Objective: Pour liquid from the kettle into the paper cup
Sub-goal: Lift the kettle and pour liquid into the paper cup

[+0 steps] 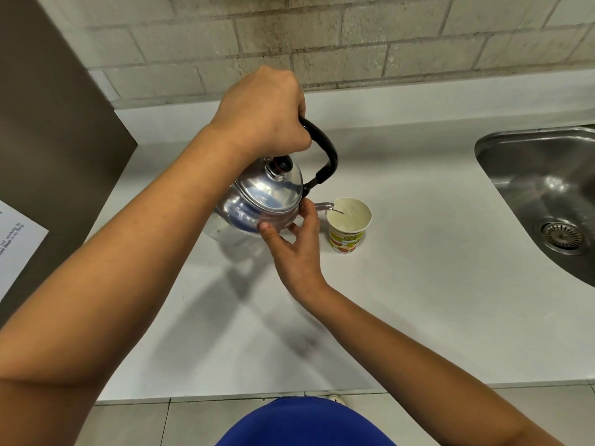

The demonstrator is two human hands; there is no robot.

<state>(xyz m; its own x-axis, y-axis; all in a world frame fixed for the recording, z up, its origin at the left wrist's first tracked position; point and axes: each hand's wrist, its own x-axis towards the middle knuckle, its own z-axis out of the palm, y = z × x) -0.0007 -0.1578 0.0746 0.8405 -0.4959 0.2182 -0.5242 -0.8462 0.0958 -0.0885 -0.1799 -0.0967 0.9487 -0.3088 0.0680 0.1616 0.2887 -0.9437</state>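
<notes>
Two hands steady kettle [264, 201]; spout over paper cup [347, 225] rim.

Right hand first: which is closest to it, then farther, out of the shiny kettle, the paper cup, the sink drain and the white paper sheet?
From the right hand:
1. Shiny metal kettle, touching its fingers.
2. Patterned paper cup, just right.
3. Round sink drain, far right.
4. White printed paper sheet, far left.

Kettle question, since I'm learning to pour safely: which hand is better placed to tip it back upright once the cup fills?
Left. The left hand grips the kettle by its black handle; the right hand only steadies the body by the spout, beside the paper cup.
</notes>
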